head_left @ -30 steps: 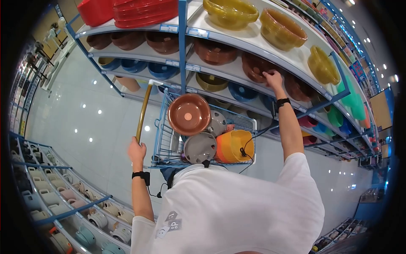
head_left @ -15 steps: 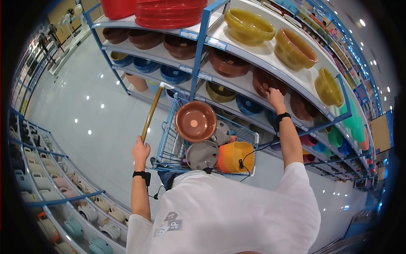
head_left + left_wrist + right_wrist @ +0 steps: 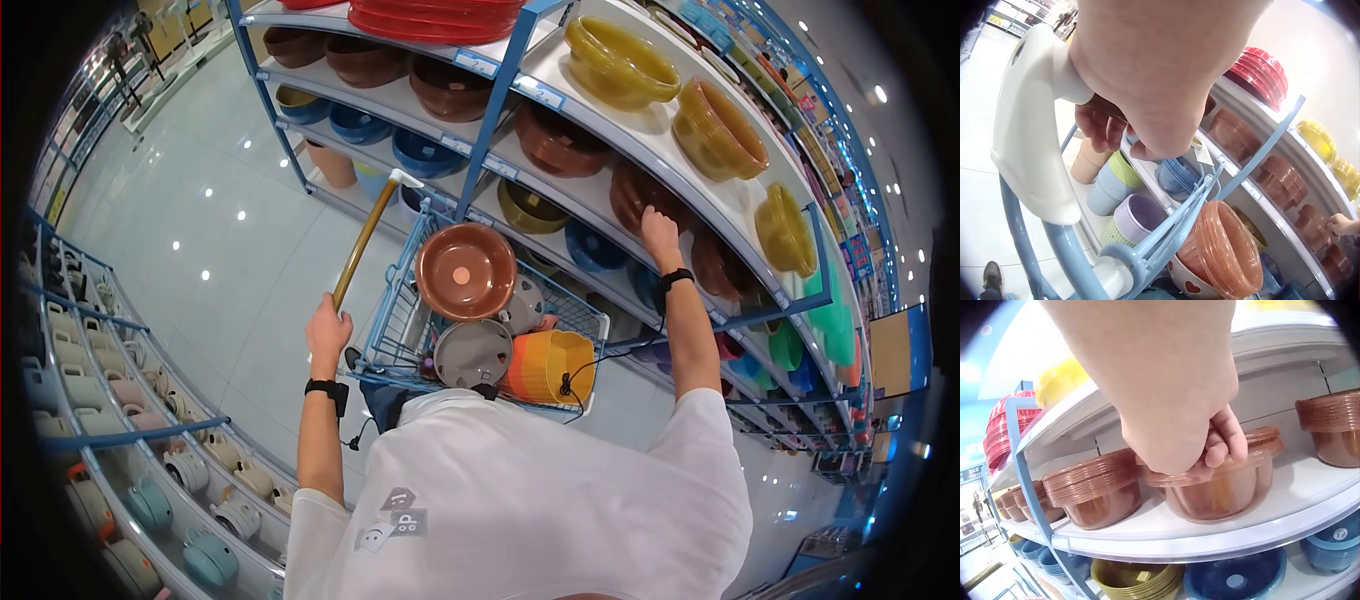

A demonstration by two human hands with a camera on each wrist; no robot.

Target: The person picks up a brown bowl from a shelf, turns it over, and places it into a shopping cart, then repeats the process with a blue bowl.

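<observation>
My left hand (image 3: pixel 328 328) grips the golden-brown handle bar (image 3: pixel 362 247) of a blue wire shopping cart (image 3: pixel 397 335); the left wrist view shows the fingers curled under the bar beside its white end fitting (image 3: pixel 1029 125). At the shelf, my right hand (image 3: pixel 660 238) holds the front rim of a translucent brown basin (image 3: pixel 1222 494), its fingers bent over the edge. That basin stands upright on the shelf board, with another brown rim behind it. In the cart lie a brown basin (image 3: pixel 466 270), grey strainer-like bowls (image 3: pixel 472 352) and a stack of orange and yellow containers (image 3: pixel 548 365).
The blue-framed shelf (image 3: pixel 490 120) carries more brown basins (image 3: pixel 1094 494), yellow basins (image 3: pixel 620 65) above and blue basins (image 3: pixel 595 245) below. Shelves of mugs (image 3: pixel 95 385) run along the left. Tiled floor (image 3: pixel 215 235) lies between. A cable hangs near my right wrist.
The head view has shifted, so the shelf sits lower and further right in it. My right hand stays at the brown basin's rim; the left keeps its hold on the bar.
</observation>
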